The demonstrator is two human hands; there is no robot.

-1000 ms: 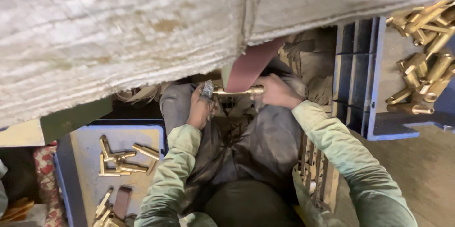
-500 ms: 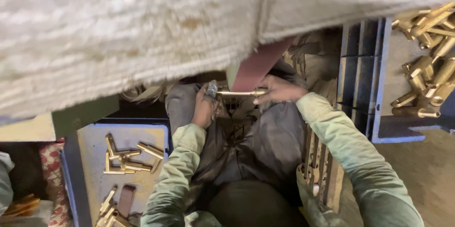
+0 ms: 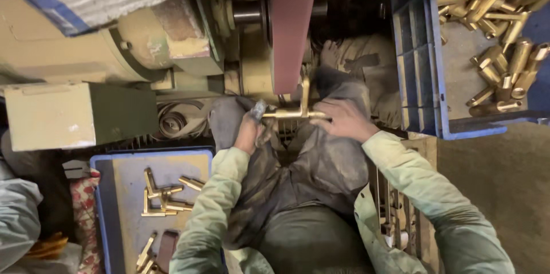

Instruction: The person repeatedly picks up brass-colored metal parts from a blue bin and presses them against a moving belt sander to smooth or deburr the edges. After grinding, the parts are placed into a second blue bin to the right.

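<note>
Brass fitting (image 3: 295,112) lying crosswise, left hand (image 3: 250,131), right hand (image 3: 342,119), stem toward belt (image 3: 292,28)

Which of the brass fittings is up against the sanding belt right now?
The T-shaped brass fitting held between the left hand and right hand, its stem pointing up at the reddish belt. The others lie loose in the blue trays.

Brass fitting (image 3: 298,111) between both hands, under belt (image 3: 291,28), crates of fittings left (image 3: 114,194) and right (image 3: 424,68)
</note>
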